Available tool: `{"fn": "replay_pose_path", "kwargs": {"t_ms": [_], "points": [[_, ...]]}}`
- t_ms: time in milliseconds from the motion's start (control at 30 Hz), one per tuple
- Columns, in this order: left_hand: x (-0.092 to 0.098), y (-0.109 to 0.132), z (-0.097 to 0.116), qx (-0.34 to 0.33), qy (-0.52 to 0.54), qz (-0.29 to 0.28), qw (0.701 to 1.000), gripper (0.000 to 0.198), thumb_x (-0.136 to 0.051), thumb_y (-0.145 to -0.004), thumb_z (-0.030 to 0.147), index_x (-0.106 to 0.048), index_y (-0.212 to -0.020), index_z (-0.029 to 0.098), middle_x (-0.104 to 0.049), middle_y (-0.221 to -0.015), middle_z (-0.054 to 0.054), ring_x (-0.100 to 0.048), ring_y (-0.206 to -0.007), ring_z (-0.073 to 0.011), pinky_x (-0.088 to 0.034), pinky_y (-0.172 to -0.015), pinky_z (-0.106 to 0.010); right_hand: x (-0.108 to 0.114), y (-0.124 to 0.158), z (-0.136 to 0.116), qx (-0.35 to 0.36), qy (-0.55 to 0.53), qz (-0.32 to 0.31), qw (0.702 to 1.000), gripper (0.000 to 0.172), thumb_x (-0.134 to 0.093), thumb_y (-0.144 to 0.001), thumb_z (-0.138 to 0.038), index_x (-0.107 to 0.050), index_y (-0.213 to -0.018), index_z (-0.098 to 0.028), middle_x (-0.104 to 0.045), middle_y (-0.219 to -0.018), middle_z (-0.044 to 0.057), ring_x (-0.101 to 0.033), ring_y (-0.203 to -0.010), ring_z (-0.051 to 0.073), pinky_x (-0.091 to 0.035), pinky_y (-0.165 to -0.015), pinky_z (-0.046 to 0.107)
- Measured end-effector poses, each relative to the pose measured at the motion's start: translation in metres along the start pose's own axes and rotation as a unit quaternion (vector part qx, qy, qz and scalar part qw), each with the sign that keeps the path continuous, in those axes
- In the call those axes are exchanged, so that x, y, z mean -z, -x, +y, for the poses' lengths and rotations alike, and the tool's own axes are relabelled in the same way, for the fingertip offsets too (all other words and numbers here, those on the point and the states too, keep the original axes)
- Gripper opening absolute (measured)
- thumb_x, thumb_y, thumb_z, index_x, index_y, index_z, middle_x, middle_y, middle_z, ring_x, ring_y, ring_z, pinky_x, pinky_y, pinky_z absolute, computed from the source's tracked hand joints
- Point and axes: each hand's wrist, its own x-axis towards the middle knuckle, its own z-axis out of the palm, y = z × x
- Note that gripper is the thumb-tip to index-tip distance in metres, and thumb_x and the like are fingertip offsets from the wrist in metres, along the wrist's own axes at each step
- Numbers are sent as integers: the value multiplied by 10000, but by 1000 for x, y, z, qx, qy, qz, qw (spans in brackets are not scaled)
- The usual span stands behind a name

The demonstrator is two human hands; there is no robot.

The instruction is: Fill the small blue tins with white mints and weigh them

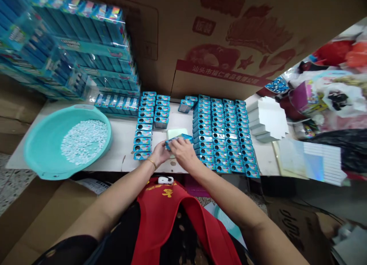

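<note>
Both my hands meet at the middle of the table around a small blue box (187,137), partly covered by my fingers. My left hand (161,152) is closed on its left end. From above, my right hand (181,149) grips the same box with bent fingers. Just behind lies a pale square pad (175,132). To the left of my hands stand two columns of blue boxes (142,134), each with a dark round hole on top. Close on the right are several more columns of blue boxes (218,142). Two loose blue boxes (185,106) stand farther back.
A turquoise basin (34,146) with many small white pieces stands at the left. Plastic-wrapped stacks of blue boxes (94,47) rise behind it. A big cardboard carton (166,35) walls off the back. Stacked white card (268,117) and flat sheets (295,158) lie right.
</note>
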Motion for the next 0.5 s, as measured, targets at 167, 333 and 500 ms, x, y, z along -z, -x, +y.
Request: {"fn": "replay_pose_path", "kwargs": {"t_ms": [167, 333, 500], "points": [[3, -9, -3, -10, 41, 0, 999, 170, -430, -795, 139, -569, -698, 127, -618, -662, -67, -600, -618, -154, -490, -646, -285, 7, 6, 15, -89, 8, 1, 996, 257, -400, -879, -182, -513, -1110, -163, -540, -907, 81, -403, -834, 209, -280, -664, 341], [-2, -13, -4, 4, 44, -3, 999, 165, -441, -786, 142, -575, -692, 128, -581, -580, -43, -575, -550, -143, -477, -576, -260, 2, 9, 5, -24, 30, -4, 999, 244, -361, -879, -128, -542, -1043, -136, -533, -885, 86, -403, -812, 204, -275, -646, 343], [-6, -14, -4, 19, 39, -17, 999, 171, -445, -788, 168, -604, -771, 110, -607, -620, -62, -593, -590, -166, -476, -596, -280, -2, 11, 1, -2, 33, 13, 999, 259, -319, -887, -104, -556, -991, -123, -532, -941, 106, -412, -831, 207, -290, -646, 350]]}}
